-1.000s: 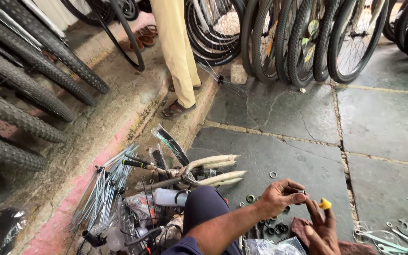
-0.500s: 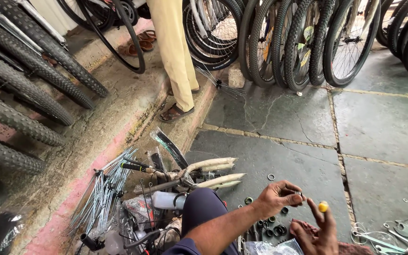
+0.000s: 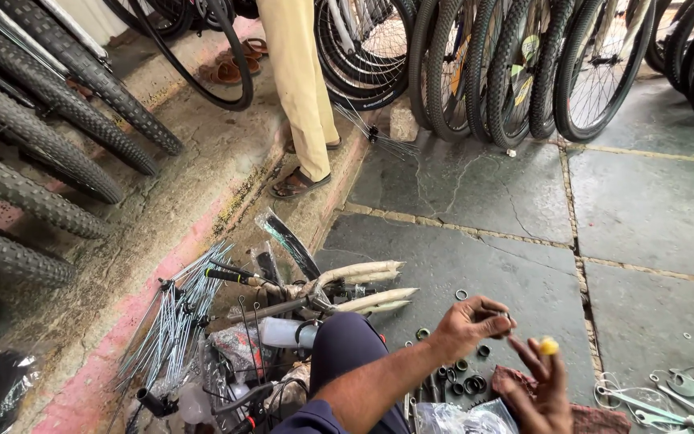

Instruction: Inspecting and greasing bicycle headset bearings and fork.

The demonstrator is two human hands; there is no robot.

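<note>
My left hand point(image 3: 469, 325) reaches out over the stone floor and pinches a small metal part point(image 3: 504, 314) between thumb and fingers. My right hand point(image 3: 541, 391) is just right of it and lower, palm up with fingers spread. A blob of yellow grease point(image 3: 549, 346) sits on one fingertip of the right hand. Several small black and metal rings point(image 3: 461, 376) lie on the floor under both hands. My knee in dark trousers point(image 3: 347, 341) is at the lower middle.
Wrapped handlebars point(image 3: 359, 285), a bundle of spokes point(image 3: 172, 325) and bicycle parts lie at the left. Wrenches point(image 3: 668, 394) lie at the lower right, on the floor beside a reddish cloth point(image 3: 592, 416). Another person's legs point(image 3: 303, 96) stand on the kerb. Bicycle wheels point(image 3: 524, 64) line the back, tyres point(image 3: 34, 161) the left.
Both hands stay almost in place, the left still pinching the small part. The view has shifted slightly.
</note>
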